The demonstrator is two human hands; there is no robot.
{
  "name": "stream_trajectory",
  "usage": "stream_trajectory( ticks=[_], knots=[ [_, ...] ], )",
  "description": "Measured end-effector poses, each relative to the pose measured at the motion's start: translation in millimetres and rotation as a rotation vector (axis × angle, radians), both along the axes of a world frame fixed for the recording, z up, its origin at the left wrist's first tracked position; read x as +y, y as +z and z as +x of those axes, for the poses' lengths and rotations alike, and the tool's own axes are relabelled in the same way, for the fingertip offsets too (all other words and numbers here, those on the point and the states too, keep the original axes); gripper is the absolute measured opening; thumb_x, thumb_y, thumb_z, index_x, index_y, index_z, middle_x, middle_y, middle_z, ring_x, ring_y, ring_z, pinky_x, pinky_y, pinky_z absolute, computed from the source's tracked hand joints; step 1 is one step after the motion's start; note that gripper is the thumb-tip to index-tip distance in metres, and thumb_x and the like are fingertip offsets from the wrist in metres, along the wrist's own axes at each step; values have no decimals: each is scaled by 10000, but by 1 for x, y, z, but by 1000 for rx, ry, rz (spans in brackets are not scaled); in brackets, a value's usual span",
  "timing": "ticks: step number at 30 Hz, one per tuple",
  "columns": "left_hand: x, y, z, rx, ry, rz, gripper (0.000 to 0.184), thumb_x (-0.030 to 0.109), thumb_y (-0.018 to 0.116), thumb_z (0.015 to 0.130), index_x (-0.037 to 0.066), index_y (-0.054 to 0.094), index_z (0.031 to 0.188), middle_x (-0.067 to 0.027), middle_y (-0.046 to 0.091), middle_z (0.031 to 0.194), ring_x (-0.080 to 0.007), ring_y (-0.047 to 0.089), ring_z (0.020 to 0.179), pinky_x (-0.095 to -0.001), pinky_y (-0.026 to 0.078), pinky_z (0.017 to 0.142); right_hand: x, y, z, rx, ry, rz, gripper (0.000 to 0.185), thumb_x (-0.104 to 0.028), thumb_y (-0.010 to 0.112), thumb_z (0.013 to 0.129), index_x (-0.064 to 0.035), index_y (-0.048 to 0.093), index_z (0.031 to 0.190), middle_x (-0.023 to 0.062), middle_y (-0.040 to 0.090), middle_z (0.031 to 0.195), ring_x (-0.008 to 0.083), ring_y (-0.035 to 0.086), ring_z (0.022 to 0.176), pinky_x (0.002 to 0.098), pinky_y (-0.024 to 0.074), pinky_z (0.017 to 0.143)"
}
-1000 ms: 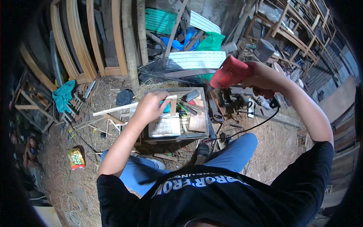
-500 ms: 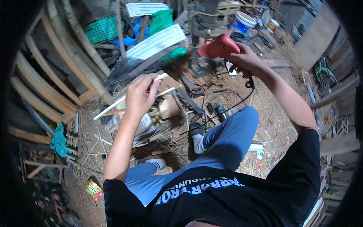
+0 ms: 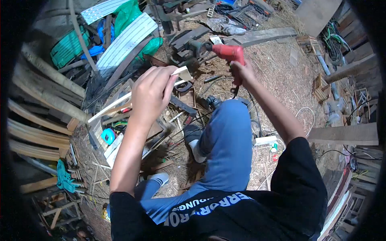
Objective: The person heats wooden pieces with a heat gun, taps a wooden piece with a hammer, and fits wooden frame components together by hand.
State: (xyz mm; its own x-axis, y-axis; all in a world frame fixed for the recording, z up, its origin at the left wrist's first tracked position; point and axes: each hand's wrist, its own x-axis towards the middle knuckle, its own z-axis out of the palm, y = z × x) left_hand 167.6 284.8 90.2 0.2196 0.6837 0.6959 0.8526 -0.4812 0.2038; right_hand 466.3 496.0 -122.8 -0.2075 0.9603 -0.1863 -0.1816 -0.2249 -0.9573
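My left hand (image 3: pixel 152 89) is closed around thin pale wooden strips (image 3: pixel 109 109), whose joined end (image 3: pixel 183 74) sticks out past my fingers. In my right hand (image 3: pixel 243 72) is the grip of a red power drill (image 3: pixel 230 52) with a black cord; its front points left, toward a dark machine (image 3: pixel 196 47) on the ground. Below my left hand stands a low work box (image 3: pixel 96 134) bearing a cyan tape roll (image 3: pixel 108 136) and wood pieces. A saw with a dark handle (image 3: pixel 183 86) lies just right of my left hand.
Green corrugated sheets (image 3: pixel 67 47) and a white slatted panel (image 3: pixel 128 43) lie at the upper left. Curved wooden frames (image 3: pixel 36 134) lean at the left. A long plank (image 3: pixel 261 37) lies at the top. My bent knee (image 3: pixel 233 120) is below the drill.
The view has turned rightward. The drill has swung from a tilted pose to nearly level, pointing left near the dark machine. My left hand still holds the strips, its grip unchanged.
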Motion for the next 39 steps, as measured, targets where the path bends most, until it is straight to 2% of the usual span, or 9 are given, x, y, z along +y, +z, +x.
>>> stream_trajectory(
  ticks=[3,9,15,20,23,27,30,33,39],
  knots=[
    [24,-1,12,33,-22,-88,148,23,751,887,5,715,1030,-154,714,903,-317,688,784,-375,542,710,-30,-52,7,78,-93,-153,306,-215,666,966,-57,618,1223,75,740,987,182,702,759,327,543,585],
    [71,0,39,-18,-178,-165,143,54,751,884,4,695,1005,-155,694,868,-337,683,777,-413,538,683,-65,-173,28,186,-271,-262,332,-154,595,966,-35,606,1276,92,729,1051,193,697,772,311,559,608],
    [112,-39,41,-34,-350,-216,147,10,752,866,0,693,1001,-135,695,868,-302,672,756,-392,525,656,-97,-229,36,246,-279,-440,331,-186,601,993,-56,592,1298,75,743,1045,180,707,788,294,552,608],
    [123,-81,22,-18,-432,-384,169,-35,734,867,-10,710,1032,-159,725,948,-328,699,857,-396,549,758,-111,-257,33,380,-344,-559,316,-149,613,984,-29,594,1276,86,704,959,196,695,759,318,561,601],
    [129,-104,11,5,-502,-373,197,-48,749,850,-7,695,1035,-158,722,941,-343,700,869,-409,555,760,-118,-275,37,57,-329,-521,341,-203,677,950,-55,611,1250,100,739,1014,207,712,785,381,588,651],
    [137,-121,-6,-14,-500,-353,244,-59,765,829,-6,675,1050,-157,724,951,-343,700,859,-408,555,747,-125,-304,40,-707,-480,-351,321,-258,737,884,-14,685,1085,148,744,973,279,717,846,423,572,788],
    [138,-129,-17,-31,-471,-324,230,-59,764,830,-9,676,1037,-158,724,956,-342,699,856,-406,555,747,-127,-298,30,-1033,-497,-116,292,-215,735,869,-11,690,1072,193,725,994,339,709,867,440,562,813],
    [138,-141,-29,-64,-446,-357,191,-10,760,857,-2,686,1033,-162,725,978,-344,704,883,-409,562,776,-129,-277,12,-1006,-368,165,304,-193,724,838,-8,689,1077,223,700,1002,428,659,963,480,517,873],
    [133,-164,-50,-62,-392,-447,160,48,749,891,14,689,1035,-149,722,969,-343,698,898,-417,559,789,-106,-223,-79,-781,-163,517,153,-160,755,818,-68,751,940,202,664,998,399,620,1000,494,490,884]
  ],
)
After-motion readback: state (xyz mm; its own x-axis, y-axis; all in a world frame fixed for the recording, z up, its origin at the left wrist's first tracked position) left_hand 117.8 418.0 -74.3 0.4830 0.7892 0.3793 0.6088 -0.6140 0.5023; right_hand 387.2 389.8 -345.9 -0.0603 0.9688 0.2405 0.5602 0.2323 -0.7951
